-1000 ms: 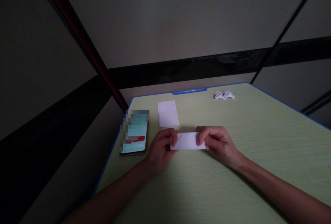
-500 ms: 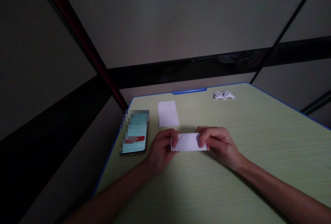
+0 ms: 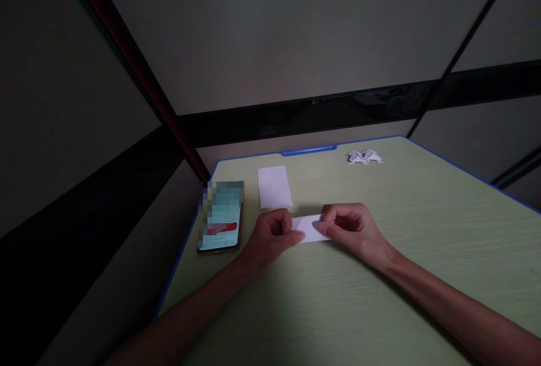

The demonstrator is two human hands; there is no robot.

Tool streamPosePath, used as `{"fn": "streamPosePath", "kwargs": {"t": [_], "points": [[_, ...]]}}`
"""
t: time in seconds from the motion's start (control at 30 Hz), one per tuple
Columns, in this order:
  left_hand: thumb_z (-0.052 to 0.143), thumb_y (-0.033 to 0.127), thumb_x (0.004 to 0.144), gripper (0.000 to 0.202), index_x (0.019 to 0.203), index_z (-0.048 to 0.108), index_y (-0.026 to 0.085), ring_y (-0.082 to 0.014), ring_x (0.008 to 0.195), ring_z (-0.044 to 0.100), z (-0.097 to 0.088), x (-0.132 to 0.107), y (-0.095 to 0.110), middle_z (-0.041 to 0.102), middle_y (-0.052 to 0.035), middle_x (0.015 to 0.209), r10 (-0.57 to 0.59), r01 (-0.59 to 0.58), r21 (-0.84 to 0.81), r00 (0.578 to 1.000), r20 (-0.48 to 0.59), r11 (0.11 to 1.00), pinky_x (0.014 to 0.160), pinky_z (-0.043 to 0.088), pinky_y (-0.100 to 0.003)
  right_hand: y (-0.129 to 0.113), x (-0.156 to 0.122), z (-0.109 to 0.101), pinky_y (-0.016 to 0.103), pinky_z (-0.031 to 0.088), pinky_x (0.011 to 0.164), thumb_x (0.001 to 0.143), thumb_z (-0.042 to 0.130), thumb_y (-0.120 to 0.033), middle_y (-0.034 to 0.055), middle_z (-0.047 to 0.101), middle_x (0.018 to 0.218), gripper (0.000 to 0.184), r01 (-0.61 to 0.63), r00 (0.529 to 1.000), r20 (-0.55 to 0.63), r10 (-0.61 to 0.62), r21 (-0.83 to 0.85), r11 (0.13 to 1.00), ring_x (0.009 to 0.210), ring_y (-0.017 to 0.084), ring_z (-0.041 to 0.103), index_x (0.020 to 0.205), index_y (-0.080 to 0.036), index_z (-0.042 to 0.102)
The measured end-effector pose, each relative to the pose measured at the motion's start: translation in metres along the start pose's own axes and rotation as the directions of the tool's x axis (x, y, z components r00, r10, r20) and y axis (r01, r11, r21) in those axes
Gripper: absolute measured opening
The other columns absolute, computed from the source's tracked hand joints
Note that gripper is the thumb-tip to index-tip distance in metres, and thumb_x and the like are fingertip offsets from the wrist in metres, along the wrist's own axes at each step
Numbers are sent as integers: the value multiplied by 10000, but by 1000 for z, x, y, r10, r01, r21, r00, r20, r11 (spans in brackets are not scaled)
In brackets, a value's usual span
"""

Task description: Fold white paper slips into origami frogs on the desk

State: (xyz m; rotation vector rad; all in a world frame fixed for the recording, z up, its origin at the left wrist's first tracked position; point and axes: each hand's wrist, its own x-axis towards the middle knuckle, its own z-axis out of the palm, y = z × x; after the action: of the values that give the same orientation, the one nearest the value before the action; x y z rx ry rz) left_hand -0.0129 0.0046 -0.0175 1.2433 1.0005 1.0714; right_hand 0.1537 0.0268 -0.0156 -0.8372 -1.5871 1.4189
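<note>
A small white paper rectangle [image 3: 310, 226] lies low over the pale green table [image 3: 380, 276], near its middle. My left hand [image 3: 273, 236] pinches the paper's left end with curled fingers. My right hand [image 3: 353, 229] grips the right end, thumb on the near edge and fingers curled over the top. Most of the paper is hidden under the fingers of both hands.
A smartphone [image 3: 220, 216] with a lit screen lies at the table's left edge. A white paper sheet [image 3: 274, 186] rests just behind my left hand. Folded white paper figures [image 3: 364, 156] sit at the far edge. A blue rim borders the table; dark walls rise behind.
The paper was held up facing me and showed as a full rectangle. Now it is tipped down toward the table and both hands have closed in over it.
</note>
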Motion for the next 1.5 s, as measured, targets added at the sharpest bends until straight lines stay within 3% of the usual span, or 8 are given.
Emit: {"fn": "streamPosePath", "kwargs": {"t": [0.23, 0.4, 0.63, 0.73, 0.83, 1.0, 1.23, 1.5], "points": [[608, 191, 591, 333, 858, 410, 185, -40, 411, 372, -10, 4, 4, 463, 79, 530, -103, 91, 90, 984, 144, 992, 370, 248, -137, 3, 8, 0, 177, 226, 406, 623, 636, -165, -75, 401, 530, 257, -1, 996, 90, -6, 73, 997, 452, 43, 337, 770, -166, 426], [571, 267, 644, 158, 687, 519, 125, -45, 402, 416, -11, 6, -2, 463, 45, 515, -143, 90, 241, 966, 216, 966, 369, 329, -151, 1, 7, 1, 170, 199, 393, 676, 588, -131, -79, 386, 535, 246, 7, 977, 210, -22, 69, 998, 449, 37, 329, 835, -163, 404], [419, 330, 767, 292, 616, 540, 111, -70, 392, 495, -2, 3, -2, 568, -14, 475, -119, 69, 267, 977, 177, 961, 372, 352, -155, 2, 5, 0, 181, 201, 409, 696, 568, -138, -77, 370, 531, 214, 6, 971, 240, -20, 59, 998, 458, 42, 320, 845, -153, 415], [419, 301, 766, 291, 595, 557, 109, -76, 386, 505, 2, -1, 1, 573, -15, 471, -73, 34, 303, 991, 116, 952, 370, 364, -160, 3, 7, 1, 178, 205, 409, 685, 578, -159, -77, 372, 533, 216, -23, 972, 233, 5, 76, 997, 455, 40, 323, 830, -150, 419], [448, 258, 739, 286, 515, 557, 118, -73, 320, 464, 7, -5, 5, 526, 8, 410, 0, 7, 431, 1000, -17, 902, 326, 333, -166, 2, 8, 3, 176, 212, 409, 678, 585, -196, -67, 412, 543, 226, -90, 967, 244, 69, 78, 993, 453, 42, 344, 833, -142, 429], [466, 259, 726, 317, 438, 526, 140, -61, 268, 404, 10, -6, 4, 441, 41, 335, 66, -21, 485, 995, -76, 874, 286, 280, -164, -1, 7, 7, 185, 238, 394, 724, 517, -325, -46, 418, 505, 210, -173, 957, 230, 179, -47, 984, 433, 50, 345, 656, -129, 488], [588, 350, 630, 335, 414, 430, 148, -45, 222, 319, 8, 2, 1, 376, 75, 277, -48, 150, 332, 954, -297, 931, 247, 204, -156, 1, 10, 5, 182, 219, 357, 694, 522, -332, -57, 403, 420, 227, -187, 976, 107, 192, -58, 981, 357, 43, 324, 590, -140, 463], [386, 280, 781, 298, 543, 483, 130, -73, 387, 491, 0, 3, -5, 535, 11, 435, 33, -31, 326, 999, -2, 945, 405, 362, -171, 0, 10, -1, 189, 253, 390, 725, 482, -277, -38, 428, 468, 192, -167, 968, 167, 185, -116, 979, 404, 53, 346, 597, -137, 455]]}}
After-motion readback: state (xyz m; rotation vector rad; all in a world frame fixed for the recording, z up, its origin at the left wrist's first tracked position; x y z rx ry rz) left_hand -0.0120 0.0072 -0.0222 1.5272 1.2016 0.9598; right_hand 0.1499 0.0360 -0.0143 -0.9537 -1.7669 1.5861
